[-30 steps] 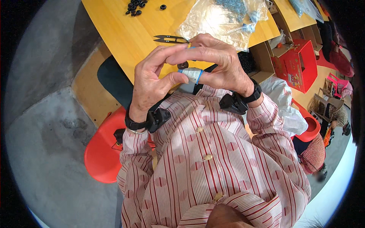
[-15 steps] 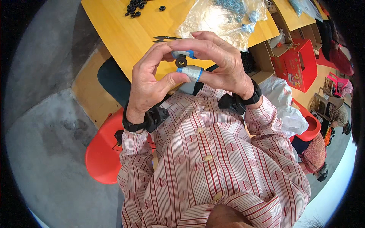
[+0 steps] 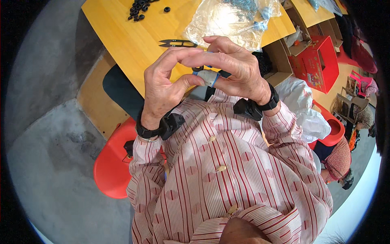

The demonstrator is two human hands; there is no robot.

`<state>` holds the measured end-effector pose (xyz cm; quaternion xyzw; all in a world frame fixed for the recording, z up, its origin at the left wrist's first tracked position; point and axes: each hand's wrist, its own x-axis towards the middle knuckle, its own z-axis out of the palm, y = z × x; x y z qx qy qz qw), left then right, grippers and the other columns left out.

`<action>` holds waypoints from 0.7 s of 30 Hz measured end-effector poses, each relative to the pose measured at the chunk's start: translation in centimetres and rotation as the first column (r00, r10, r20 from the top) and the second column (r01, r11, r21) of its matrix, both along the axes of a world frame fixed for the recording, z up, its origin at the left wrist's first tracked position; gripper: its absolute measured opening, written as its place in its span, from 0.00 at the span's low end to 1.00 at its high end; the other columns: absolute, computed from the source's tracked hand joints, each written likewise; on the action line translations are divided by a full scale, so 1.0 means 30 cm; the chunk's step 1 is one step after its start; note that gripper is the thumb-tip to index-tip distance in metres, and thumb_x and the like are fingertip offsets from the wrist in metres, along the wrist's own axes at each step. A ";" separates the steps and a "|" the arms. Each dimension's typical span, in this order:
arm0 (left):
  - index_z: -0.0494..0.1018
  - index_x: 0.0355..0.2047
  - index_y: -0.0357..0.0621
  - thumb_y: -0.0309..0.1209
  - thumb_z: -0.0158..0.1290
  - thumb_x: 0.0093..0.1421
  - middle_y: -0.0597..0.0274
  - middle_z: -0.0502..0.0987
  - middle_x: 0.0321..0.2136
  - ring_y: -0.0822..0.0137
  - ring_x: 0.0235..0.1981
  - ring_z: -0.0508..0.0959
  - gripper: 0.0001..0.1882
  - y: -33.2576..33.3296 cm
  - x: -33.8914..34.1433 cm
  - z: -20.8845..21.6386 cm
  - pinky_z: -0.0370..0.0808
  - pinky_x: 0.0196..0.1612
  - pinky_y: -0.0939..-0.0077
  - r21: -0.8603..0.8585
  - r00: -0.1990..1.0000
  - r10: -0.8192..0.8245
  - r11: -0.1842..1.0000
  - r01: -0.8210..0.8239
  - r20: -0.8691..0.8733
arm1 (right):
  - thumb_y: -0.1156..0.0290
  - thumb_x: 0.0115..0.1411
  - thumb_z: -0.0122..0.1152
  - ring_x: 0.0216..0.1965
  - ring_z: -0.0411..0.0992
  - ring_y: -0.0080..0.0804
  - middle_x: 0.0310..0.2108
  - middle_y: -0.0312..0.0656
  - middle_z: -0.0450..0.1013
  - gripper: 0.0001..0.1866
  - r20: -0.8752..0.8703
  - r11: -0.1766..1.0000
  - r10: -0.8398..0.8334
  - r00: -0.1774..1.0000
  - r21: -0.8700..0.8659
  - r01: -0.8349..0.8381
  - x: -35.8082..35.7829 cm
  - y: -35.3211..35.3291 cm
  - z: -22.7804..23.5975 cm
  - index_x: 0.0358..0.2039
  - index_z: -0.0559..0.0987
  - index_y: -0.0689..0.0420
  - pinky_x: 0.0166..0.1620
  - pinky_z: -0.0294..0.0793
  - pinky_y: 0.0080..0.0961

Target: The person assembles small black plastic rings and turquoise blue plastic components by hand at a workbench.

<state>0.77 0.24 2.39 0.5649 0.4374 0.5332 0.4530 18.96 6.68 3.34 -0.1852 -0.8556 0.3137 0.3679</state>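
In front of my chest, a small black wheel-like ring sits between the fingertips of both hands, mostly hidden by them. My right hand is closed in a pinch on it; its thumb is wrapped in pale tape with blue edges. My left hand curves in from the other side, its thumb tip against the taped thumb and its forefinger meeting the right forefinger. Just beyond the hands, black thread snips lie on the yellow table. Several similar black rings are heaped at the far left, with a single ring beside them.
A clear plastic bag with small bluish pieces spreads across the table. Open cardboard boxes and a red box stand to the right, near a white bag. Red stools flank me. Other people are at far right.
The fingertips have come closer together, and the ring that showed face-on is now mostly covered. My left hand has shifted slightly right. The view has moved a little, showing more of the snips.
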 end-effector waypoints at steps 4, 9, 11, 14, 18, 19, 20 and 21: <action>0.74 0.46 0.38 0.25 0.66 0.45 0.58 0.77 0.42 0.65 0.44 0.76 0.26 0.025 0.024 -0.005 0.72 0.48 0.74 0.022 1.000 -0.025 0.999 0.025 -0.019 | 0.76 0.40 0.69 0.33 0.72 0.43 0.28 0.43 0.73 0.28 0.004 0.997 -0.072 0.997 -0.009 0.072 0.028 0.005 -0.007 0.46 0.78 0.51 0.50 0.73 0.35; 0.72 0.50 0.40 0.36 0.64 0.51 0.56 0.72 0.49 0.64 0.46 0.74 0.27 0.031 0.047 0.025 0.71 0.48 0.72 -0.009 0.966 -0.037 0.999 0.036 -0.256 | 0.73 0.45 0.70 0.34 0.74 0.35 0.32 0.40 0.74 0.24 0.153 0.963 -0.225 0.962 -0.115 0.244 0.145 -0.003 0.029 0.46 0.78 0.54 0.40 0.75 0.29; 0.72 0.50 0.39 0.35 0.62 0.53 0.57 0.72 0.49 0.64 0.46 0.74 0.26 0.031 0.010 -0.014 0.71 0.48 0.73 -0.051 0.979 -0.095 0.995 0.087 -0.178 | 0.71 0.49 0.69 0.34 0.74 0.33 0.31 0.41 0.73 0.22 0.166 0.896 -0.395 0.904 -0.146 0.419 0.220 0.002 0.013 0.47 0.78 0.53 0.37 0.74 0.27; 0.70 0.52 0.36 0.32 0.58 0.58 0.58 0.71 0.50 0.67 0.46 0.73 0.22 0.009 -0.072 -0.072 0.69 0.50 0.75 -0.211 0.979 -0.165 0.968 0.138 -0.118 | 0.74 0.50 0.65 0.35 0.75 0.30 0.34 0.40 0.75 0.22 0.189 0.732 -0.633 0.751 -0.169 0.660 0.395 0.016 -0.064 0.48 0.77 0.53 0.40 0.75 0.24; 0.71 0.49 0.34 0.23 0.53 0.59 0.60 0.72 0.44 0.70 0.42 0.73 0.17 -0.015 -0.120 -0.103 0.69 0.48 0.79 -0.397 0.988 -0.119 0.915 0.071 -0.097 | 0.73 0.52 0.63 0.37 0.74 0.34 0.37 0.42 0.74 0.24 0.317 0.568 -0.748 0.584 -0.149 0.809 0.611 0.036 -0.161 0.51 0.75 0.51 0.42 0.75 0.27; 0.71 0.49 0.34 0.23 0.52 0.61 0.61 0.73 0.43 0.72 0.42 0.73 0.15 -0.014 -0.122 -0.098 0.69 0.48 0.79 -0.408 0.987 -0.115 0.911 0.061 -0.110 | 0.74 0.51 0.62 0.38 0.74 0.35 0.38 0.43 0.74 0.25 0.352 0.543 -0.760 0.547 -0.120 0.831 0.662 0.046 -0.200 0.53 0.73 0.50 0.43 0.75 0.28; 0.71 0.49 0.34 0.23 0.52 0.61 0.61 0.73 0.43 0.72 0.42 0.73 0.15 -0.019 -0.128 -0.092 0.69 0.48 0.79 -0.405 0.986 -0.126 0.911 0.072 -0.108 | 0.74 0.51 0.61 0.38 0.74 0.37 0.38 0.44 0.73 0.27 0.383 0.524 -0.765 0.517 -0.095 0.847 0.703 0.058 -0.248 0.54 0.72 0.50 0.43 0.75 0.30; 0.71 0.49 0.34 0.24 0.52 0.61 0.61 0.74 0.43 0.72 0.42 0.73 0.15 -0.016 -0.129 -0.104 0.69 0.48 0.80 -0.429 0.986 -0.110 0.902 0.046 -0.125 | 0.76 0.52 0.58 0.39 0.73 0.39 0.40 0.46 0.72 0.29 0.428 0.509 -0.758 0.493 -0.085 0.857 0.742 0.070 -0.298 0.57 0.69 0.48 0.44 0.75 0.32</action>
